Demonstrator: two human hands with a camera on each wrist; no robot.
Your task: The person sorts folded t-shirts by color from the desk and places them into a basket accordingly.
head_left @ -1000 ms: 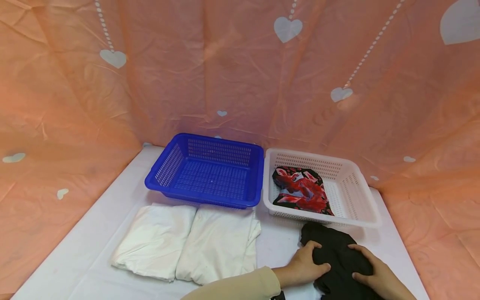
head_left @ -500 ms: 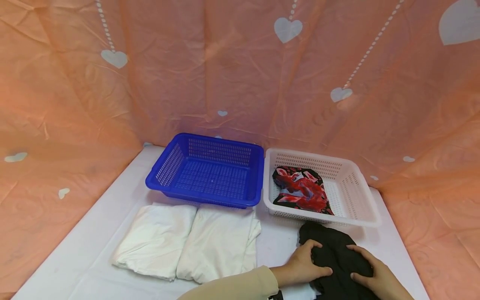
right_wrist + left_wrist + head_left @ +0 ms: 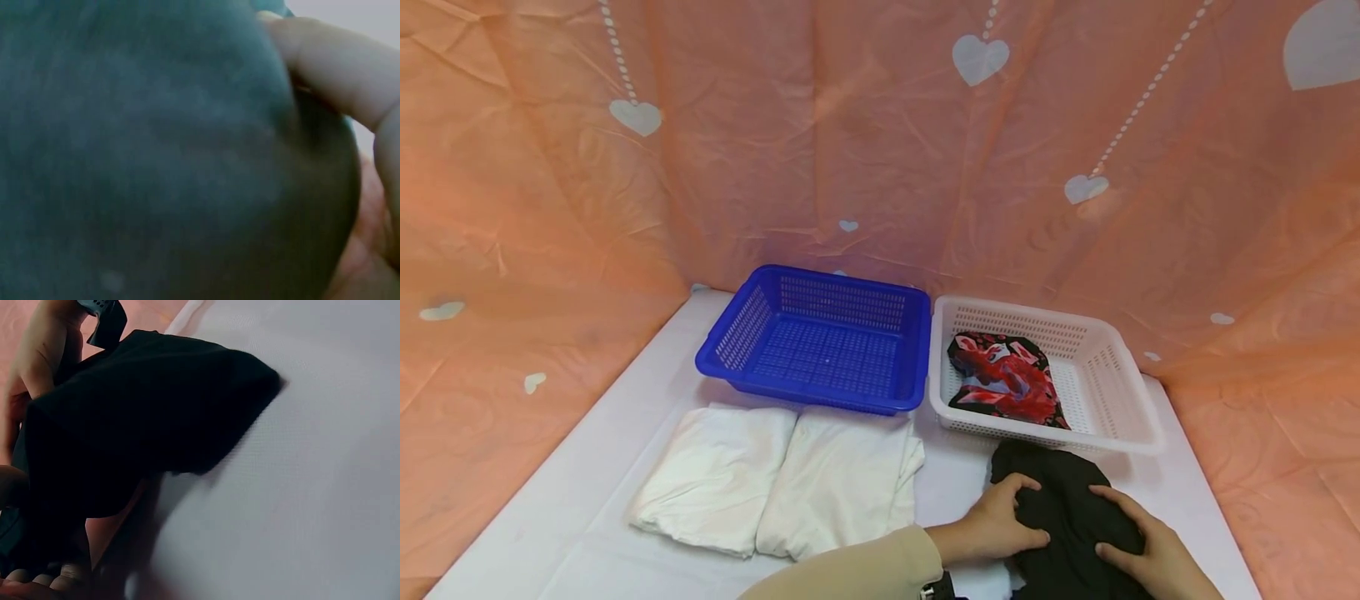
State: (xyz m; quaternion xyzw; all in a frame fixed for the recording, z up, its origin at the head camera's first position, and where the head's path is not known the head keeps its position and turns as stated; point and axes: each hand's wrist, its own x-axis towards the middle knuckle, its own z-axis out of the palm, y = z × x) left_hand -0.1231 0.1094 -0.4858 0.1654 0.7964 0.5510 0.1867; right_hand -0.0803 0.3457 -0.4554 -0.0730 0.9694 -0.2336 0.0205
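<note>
A dark folded cloth (image 3: 1060, 508) is at the front right of the table, below the white basket. My left hand (image 3: 992, 521) grips its left side, thumb on top. On the opposite side my right hand (image 3: 1157, 546) holds it, also with the thumb over the fabric. Seen from the left wrist, fingers (image 3: 53, 578) curl under the cloth (image 3: 156, 406), whose free edge hangs out over the white surface. Dark fabric (image 3: 156, 156) fills most of the right wrist view, with a digit of the right hand (image 3: 337, 69) bent over its edge.
Two folded white cloths (image 3: 715, 479) (image 3: 842, 483) lie side by side at the front left. Behind them stands a blue basket (image 3: 820, 400) with nothing in it. The white basket (image 3: 1120, 433) to its right holds a red-and-black patterned cloth (image 3: 1011, 379). An orange curtain (image 3: 880, 150) surrounds the table.
Both hands and the dark cloth have shifted slightly to the left, both still gripping it. The baskets and white cloths have stayed in place; the head view has turned a little.
</note>
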